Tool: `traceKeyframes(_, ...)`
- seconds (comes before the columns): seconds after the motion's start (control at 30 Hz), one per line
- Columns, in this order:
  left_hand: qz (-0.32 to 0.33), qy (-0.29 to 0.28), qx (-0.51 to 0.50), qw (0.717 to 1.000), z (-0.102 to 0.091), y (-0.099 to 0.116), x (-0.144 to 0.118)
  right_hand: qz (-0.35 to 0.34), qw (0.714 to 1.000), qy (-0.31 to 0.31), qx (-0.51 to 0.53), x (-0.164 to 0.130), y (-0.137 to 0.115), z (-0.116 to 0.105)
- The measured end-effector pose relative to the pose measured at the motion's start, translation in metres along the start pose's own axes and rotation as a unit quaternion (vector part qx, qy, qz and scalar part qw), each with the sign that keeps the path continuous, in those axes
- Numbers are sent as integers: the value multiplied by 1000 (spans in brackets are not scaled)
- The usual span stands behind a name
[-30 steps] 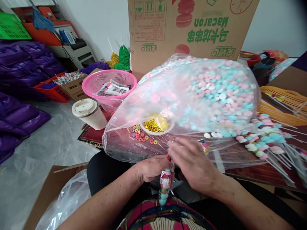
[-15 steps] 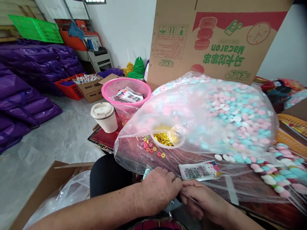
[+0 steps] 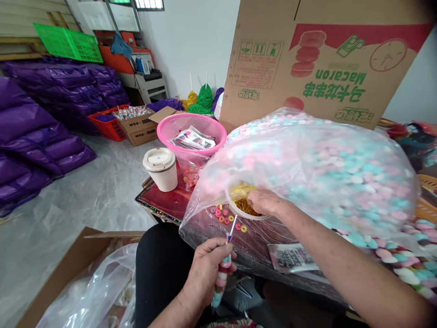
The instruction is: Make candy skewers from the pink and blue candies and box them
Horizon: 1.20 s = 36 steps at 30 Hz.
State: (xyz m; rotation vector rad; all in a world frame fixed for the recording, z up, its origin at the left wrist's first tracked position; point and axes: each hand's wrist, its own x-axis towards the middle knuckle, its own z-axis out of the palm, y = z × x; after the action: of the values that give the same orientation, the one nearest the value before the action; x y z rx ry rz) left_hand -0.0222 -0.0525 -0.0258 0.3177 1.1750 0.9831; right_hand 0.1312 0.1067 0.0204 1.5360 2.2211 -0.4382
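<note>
pastel candy skewer (image 3: pixel 220 279), bagged, white stick up

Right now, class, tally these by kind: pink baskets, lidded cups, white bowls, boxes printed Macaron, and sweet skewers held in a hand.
pink basket: 1
lidded cup: 1
white bowl: 1
Macaron box: 1
sweet skewer, in the left hand: 1
Total: 5
</note>
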Motion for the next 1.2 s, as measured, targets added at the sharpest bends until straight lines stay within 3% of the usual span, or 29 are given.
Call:
traceKeyframes(0.27, -37, -13, -27, 999, 6, -19, -3, 7, 998, 49, -34, -34, 12, -13)
traceKeyframes(0.43, -39, -27, -5, 999, 20, -22, -8, -14, 1000, 18, -16, -16, 0, 3)
traceKeyframes(0.57, -32, -24, 8, 999, 15, -22, -12, -31, 1000, -1, 1, -6, -2, 3)
traceKeyframes(0.8, -19, -24, -11, 999, 12, -15, -9, -46, 993, 88, 68, -18, 26, -11)
traceKeyframes(0.93, -23, -28, -20, 999, 19, -12, -7, -45, 980, 147, 122, -46, 31, -12)
traceKeyframes(1.03, -11, -19, -17, 1000, 21, -10, -6, -106, 956, 175, 211, -81, 19, 5)
traceKeyframes(1.1, -2, -18, -13, 1000, 23, -11, -5, -154, 934, 155, 284, -102, 4, 28)
traceKeyframes(1.2, 1, -21, 5, 1000, 26, -16, -5, -138, 907, 135, 373, -120, -17, 69)
